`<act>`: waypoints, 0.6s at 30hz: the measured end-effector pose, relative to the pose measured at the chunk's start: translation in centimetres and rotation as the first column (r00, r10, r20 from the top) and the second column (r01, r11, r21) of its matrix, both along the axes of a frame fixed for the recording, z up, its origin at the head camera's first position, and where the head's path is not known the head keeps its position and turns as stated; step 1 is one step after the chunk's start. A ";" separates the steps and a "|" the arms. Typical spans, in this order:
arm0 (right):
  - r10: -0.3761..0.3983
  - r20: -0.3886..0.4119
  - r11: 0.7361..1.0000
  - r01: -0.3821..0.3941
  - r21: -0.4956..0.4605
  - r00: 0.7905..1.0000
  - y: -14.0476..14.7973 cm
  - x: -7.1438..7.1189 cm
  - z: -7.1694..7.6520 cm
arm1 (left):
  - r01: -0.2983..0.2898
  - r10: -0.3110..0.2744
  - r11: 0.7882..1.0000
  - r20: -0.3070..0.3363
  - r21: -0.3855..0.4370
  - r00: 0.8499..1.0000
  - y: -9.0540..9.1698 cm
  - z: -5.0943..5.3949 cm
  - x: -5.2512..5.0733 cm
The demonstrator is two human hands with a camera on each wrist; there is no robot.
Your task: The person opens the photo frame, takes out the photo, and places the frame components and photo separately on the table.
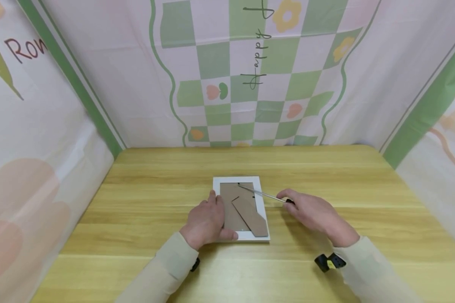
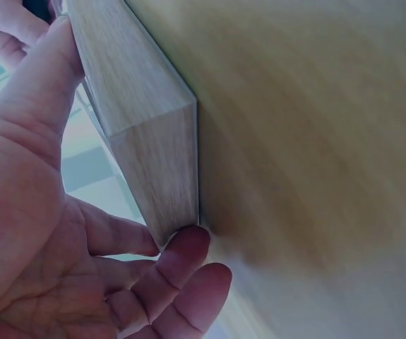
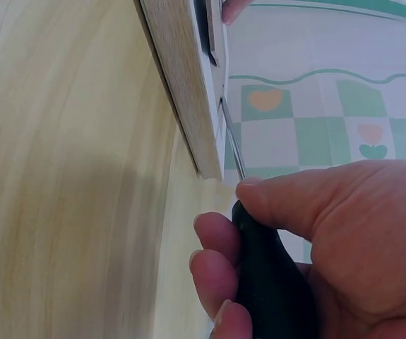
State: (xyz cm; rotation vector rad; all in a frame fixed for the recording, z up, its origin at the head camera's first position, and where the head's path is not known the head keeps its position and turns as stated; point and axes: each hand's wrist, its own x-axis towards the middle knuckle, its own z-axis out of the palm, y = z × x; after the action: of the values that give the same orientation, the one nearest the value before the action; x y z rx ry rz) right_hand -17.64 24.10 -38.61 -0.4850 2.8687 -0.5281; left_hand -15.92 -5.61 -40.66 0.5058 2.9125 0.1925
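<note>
A white picture frame (image 1: 231, 179) lies face down on the wooden table, its brown backing board (image 1: 229, 216) and folded stand (image 1: 257, 221) facing up. My left hand (image 1: 206, 221) holds the frame at its near left corner, thumb along the near edge and fingers at the left side. Wood-grain sides of the frame (image 2: 153, 152) show in the left wrist view. My right hand (image 1: 316, 212) grips a screwdriver by its black handle (image 3: 270, 282). The metal shaft (image 1: 265, 195) reaches over the right border, its tip by a small dark tab (image 1: 239, 183) at the backing's far edge.
The wooden table (image 1: 155, 176) extends around the frame to a patterned curtain (image 1: 242, 97) at the back. More curtain hangs at the left and right. A black device (image 1: 330, 262) is strapped at my right wrist.
</note>
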 end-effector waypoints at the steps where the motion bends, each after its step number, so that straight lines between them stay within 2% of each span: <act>1: 0.000 0.004 1.000 0.000 -0.005 1.000 0.1 -0.1 0.0 | 0.000 0.000 1.000 -0.001 -0.002 1.000 0.0 0.0 0.0; 7: 0.034 -0.015 0.999 -0.035 -0.027 0.999 0.7 -0.8 -0.2 | 0.002 -0.002 1.000 -0.003 -0.020 1.000 0.1 0.0 0.0; 11: 0.047 0.017 0.996 -0.046 -0.070 0.999 0.9 -1.1 -0.1 | -0.001 0.001 1.000 -0.004 -0.023 1.000 0.1 0.0 -0.1; 14: 0.048 0.044 0.994 -0.044 -0.097 0.998 0.9 -1.2 0.1 | -0.001 0.001 1.000 -0.008 -0.025 1.000 0.1 0.0 0.0; 18: 0.041 0.021 0.996 -0.039 -0.080 0.999 0.7 -0.7 0.5 | 0.000 -0.001 1.000 -0.011 -0.023 1.000 0.2 0.1 0.0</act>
State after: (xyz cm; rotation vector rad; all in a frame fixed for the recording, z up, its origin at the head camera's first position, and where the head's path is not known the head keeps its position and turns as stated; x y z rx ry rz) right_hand -18.35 24.83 -38.13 -0.5447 2.8184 -0.6385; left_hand -15.90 -5.44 -40.57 0.5054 2.9216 0.1565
